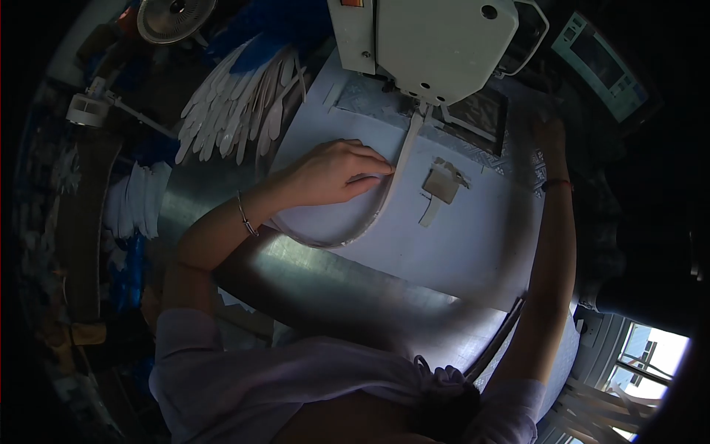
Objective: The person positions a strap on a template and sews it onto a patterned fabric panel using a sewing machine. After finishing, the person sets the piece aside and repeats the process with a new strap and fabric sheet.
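Note:
My left hand (336, 172) lies flat on the pale work sheet (458, 244), its fingertips pressing a long white strip (381, 203) that curves from my wrist side up to the foot of the white sewing machine (429, 44). My right hand (551, 137) reaches far to the right of the machine, near its back side; its fingers are in shadow and I cannot tell what they touch. A red band circles that wrist. A thin bracelet sits on my left wrist.
A fanned pile of white strips (237, 103) lies left of the machine, and another stack (137, 200) sits further left. A small taped scrap (441, 185) lies on the sheet. A fan (174, 16) stands top left, a control panel (603, 63) top right. More strips (599, 403) hang at bottom right.

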`<state>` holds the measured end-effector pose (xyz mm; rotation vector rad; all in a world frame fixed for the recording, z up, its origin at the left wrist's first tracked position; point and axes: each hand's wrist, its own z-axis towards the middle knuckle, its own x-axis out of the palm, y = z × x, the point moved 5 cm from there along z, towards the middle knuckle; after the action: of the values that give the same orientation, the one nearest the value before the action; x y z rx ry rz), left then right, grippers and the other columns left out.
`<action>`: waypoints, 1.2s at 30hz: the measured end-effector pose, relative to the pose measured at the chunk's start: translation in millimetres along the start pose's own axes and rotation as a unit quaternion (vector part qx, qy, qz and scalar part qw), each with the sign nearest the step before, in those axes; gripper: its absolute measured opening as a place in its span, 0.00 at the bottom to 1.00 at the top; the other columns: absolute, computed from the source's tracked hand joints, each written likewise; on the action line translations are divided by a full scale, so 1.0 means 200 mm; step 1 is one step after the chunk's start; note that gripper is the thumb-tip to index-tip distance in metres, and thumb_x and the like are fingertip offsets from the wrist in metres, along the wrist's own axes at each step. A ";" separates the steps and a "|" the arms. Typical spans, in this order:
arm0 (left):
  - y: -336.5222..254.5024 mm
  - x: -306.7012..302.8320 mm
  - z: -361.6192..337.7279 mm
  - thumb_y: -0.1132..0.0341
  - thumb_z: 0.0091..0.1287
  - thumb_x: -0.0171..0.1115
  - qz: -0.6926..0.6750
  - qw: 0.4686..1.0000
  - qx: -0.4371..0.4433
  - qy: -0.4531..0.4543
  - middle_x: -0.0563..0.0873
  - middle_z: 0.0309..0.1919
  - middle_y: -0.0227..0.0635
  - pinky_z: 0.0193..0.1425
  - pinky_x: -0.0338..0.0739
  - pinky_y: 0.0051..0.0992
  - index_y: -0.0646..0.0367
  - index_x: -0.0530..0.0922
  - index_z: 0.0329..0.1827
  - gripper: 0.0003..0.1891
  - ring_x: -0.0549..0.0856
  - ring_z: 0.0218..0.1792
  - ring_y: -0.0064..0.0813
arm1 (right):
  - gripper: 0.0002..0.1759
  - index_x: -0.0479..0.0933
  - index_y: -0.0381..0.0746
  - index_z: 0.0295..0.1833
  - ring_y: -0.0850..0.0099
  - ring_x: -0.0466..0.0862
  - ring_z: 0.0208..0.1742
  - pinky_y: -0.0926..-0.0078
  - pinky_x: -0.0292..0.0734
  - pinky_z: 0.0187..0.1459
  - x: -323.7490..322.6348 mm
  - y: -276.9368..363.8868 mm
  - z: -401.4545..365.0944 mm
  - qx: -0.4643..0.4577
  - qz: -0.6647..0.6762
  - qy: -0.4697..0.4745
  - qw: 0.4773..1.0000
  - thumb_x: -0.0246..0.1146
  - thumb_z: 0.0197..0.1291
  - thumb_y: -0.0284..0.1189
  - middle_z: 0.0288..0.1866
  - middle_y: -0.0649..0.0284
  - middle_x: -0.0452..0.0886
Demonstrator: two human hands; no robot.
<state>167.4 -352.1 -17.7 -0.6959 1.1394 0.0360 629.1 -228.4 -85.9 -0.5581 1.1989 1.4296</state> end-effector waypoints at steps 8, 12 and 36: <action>0.57 -0.31 0.08 0.77 0.68 0.56 -0.041 0.979 -0.193 -0.050 0.88 0.50 0.42 0.51 0.81 0.26 0.62 0.81 0.59 0.17 0.87 0.49 0.26 | 0.31 0.72 0.30 0.67 0.61 0.80 0.61 0.69 0.78 0.58 0.05 -0.07 0.09 0.169 0.438 -0.116 0.875 0.57 0.71 0.45 0.64 0.49 0.78; 0.78 -0.32 0.32 0.65 0.70 0.54 0.138 0.974 -0.165 -0.077 0.88 0.43 0.47 0.48 0.82 0.30 0.58 0.82 0.54 0.14 0.88 0.42 0.33 | 0.32 0.73 0.30 0.67 0.65 0.78 0.61 0.68 0.77 0.61 0.04 -0.03 0.03 0.174 0.549 -0.138 0.806 0.60 0.70 0.46 0.64 0.55 0.78; 0.96 -0.17 0.35 0.68 0.64 0.62 0.275 0.924 -0.092 -0.249 0.84 0.52 0.46 0.58 0.78 0.40 0.59 0.80 0.53 0.15 0.82 0.55 0.50 | 0.30 0.81 0.36 0.55 0.44 0.82 0.54 0.56 0.78 0.51 -0.04 0.14 0.01 0.109 0.092 -0.002 0.990 0.59 0.63 0.52 0.51 0.40 0.83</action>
<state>139.3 -152.3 -66.4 -0.4688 0.8074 0.7669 606.0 -226.0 -68.5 -0.3003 1.4118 1.4285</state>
